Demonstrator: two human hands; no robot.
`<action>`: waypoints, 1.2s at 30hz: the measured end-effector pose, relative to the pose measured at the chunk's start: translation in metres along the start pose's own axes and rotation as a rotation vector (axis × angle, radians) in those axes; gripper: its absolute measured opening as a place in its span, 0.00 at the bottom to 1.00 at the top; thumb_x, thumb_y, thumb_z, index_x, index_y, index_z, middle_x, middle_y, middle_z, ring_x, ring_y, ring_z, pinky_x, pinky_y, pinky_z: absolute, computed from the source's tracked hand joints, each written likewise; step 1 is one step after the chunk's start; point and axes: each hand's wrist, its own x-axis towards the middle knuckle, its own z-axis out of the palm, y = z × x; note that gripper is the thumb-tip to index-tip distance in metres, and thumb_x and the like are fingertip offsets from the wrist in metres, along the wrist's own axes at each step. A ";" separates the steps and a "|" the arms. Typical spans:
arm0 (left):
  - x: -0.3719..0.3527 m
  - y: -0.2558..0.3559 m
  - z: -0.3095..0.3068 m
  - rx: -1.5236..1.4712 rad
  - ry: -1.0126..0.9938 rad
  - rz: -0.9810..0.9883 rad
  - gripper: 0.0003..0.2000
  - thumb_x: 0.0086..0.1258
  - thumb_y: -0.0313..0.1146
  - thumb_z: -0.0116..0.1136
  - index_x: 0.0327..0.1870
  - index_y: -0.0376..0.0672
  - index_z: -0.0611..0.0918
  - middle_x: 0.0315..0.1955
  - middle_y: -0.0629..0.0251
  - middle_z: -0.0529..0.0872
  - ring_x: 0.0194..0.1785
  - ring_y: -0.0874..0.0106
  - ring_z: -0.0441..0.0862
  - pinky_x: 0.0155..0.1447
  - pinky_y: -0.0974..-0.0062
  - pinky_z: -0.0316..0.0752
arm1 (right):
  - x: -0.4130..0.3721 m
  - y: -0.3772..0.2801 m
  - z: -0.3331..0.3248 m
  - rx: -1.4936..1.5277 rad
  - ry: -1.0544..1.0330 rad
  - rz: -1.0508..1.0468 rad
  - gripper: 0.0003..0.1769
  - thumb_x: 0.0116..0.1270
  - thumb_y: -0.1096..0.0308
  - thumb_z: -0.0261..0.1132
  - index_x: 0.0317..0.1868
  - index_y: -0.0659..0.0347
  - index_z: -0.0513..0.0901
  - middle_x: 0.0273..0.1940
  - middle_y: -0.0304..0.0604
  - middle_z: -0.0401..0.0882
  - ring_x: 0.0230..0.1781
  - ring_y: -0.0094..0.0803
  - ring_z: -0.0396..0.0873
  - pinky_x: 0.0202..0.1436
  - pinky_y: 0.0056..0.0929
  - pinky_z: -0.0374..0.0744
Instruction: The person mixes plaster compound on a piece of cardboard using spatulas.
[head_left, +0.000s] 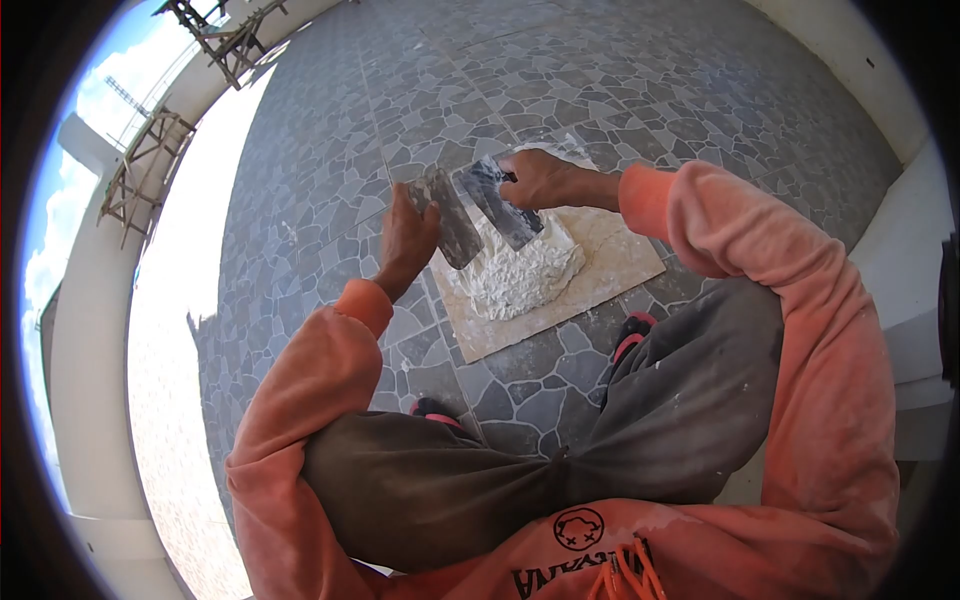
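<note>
My left hand point(408, 238) grips a flat metal putty knife point(452, 222) whose blade slants down toward a mound of white plaster point(525, 275). A second metal spatula point(500, 200) is held in my right hand point(540, 178), its blade smeared with white paste and crossing just beside the first one. Both blades hover over the top of the plaster heap. The heap rests on a beige tile slab point(610, 270) lying on the floor in front of my crouched knees.
Grey stone-pattern floor tiles point(560, 70) spread all around. A white low wall point(900, 250) runs along the right. Wooden scaffolding point(150, 160) stands beyond the white parapet at the left. My feet in red-edged footwear point(630, 335) rest close to the slab.
</note>
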 end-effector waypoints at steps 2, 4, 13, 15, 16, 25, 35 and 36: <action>0.001 0.000 0.002 -0.028 0.005 -0.029 0.19 0.65 0.32 0.57 0.51 0.31 0.68 0.37 0.37 0.83 0.40 0.41 0.83 0.47 0.52 0.74 | 0.003 0.000 0.007 -0.075 0.020 -0.041 0.17 0.58 0.66 0.55 0.42 0.69 0.81 0.32 0.59 0.82 0.34 0.45 0.81 0.43 0.39 0.78; 0.003 0.006 0.003 -0.077 0.006 -0.095 0.19 0.64 0.32 0.57 0.49 0.29 0.69 0.37 0.38 0.83 0.39 0.45 0.84 0.44 0.55 0.77 | 0.003 0.000 0.012 -0.098 0.000 -0.074 0.19 0.56 0.64 0.55 0.42 0.69 0.82 0.35 0.64 0.82 0.38 0.54 0.82 0.47 0.42 0.78; 0.006 -0.001 0.012 -0.301 -0.005 -0.210 0.18 0.62 0.30 0.58 0.49 0.31 0.70 0.36 0.43 0.83 0.38 0.53 0.86 0.38 0.61 0.81 | 0.006 0.006 0.018 -0.224 -0.026 -0.049 0.20 0.57 0.64 0.55 0.43 0.72 0.78 0.37 0.67 0.81 0.43 0.58 0.80 0.50 0.46 0.76; 0.006 -0.003 0.008 -0.159 -0.035 -0.080 0.16 0.62 0.29 0.58 0.48 0.34 0.72 0.38 0.44 0.83 0.38 0.51 0.85 0.39 0.60 0.79 | 0.007 0.012 0.013 -0.256 -0.022 0.018 0.20 0.56 0.65 0.56 0.44 0.71 0.81 0.42 0.66 0.81 0.46 0.57 0.81 0.53 0.45 0.77; 0.004 -0.002 0.003 -0.047 -0.061 0.025 0.14 0.62 0.29 0.58 0.47 0.36 0.72 0.39 0.45 0.84 0.38 0.50 0.85 0.39 0.59 0.78 | 0.007 0.014 0.010 -0.272 -0.021 0.050 0.20 0.55 0.66 0.56 0.45 0.70 0.82 0.44 0.66 0.82 0.48 0.56 0.81 0.55 0.44 0.77; -0.008 -0.023 -0.011 0.280 -0.336 0.504 0.05 0.62 0.20 0.56 0.36 0.37 0.75 0.32 0.52 0.80 0.37 0.49 0.80 0.40 0.59 0.74 | -0.002 0.036 0.008 -0.476 -0.020 -0.184 0.13 0.61 0.68 0.56 0.42 0.69 0.77 0.32 0.64 0.80 0.37 0.59 0.81 0.43 0.52 0.76; -0.005 -0.023 -0.020 0.256 -0.309 0.656 0.05 0.62 0.21 0.54 0.38 0.38 0.75 0.35 0.56 0.77 0.39 0.52 0.79 0.43 0.58 0.75 | -0.001 0.037 0.010 -0.466 -0.045 -0.267 0.07 0.62 0.73 0.55 0.37 0.68 0.75 0.28 0.61 0.79 0.32 0.58 0.81 0.37 0.50 0.76; -0.006 -0.022 -0.019 0.250 -0.314 0.646 0.05 0.62 0.21 0.54 0.38 0.38 0.75 0.34 0.55 0.77 0.39 0.52 0.79 0.42 0.58 0.75 | -0.001 0.039 0.011 -0.465 -0.033 -0.274 0.07 0.62 0.73 0.55 0.37 0.68 0.75 0.28 0.61 0.79 0.32 0.58 0.81 0.37 0.50 0.76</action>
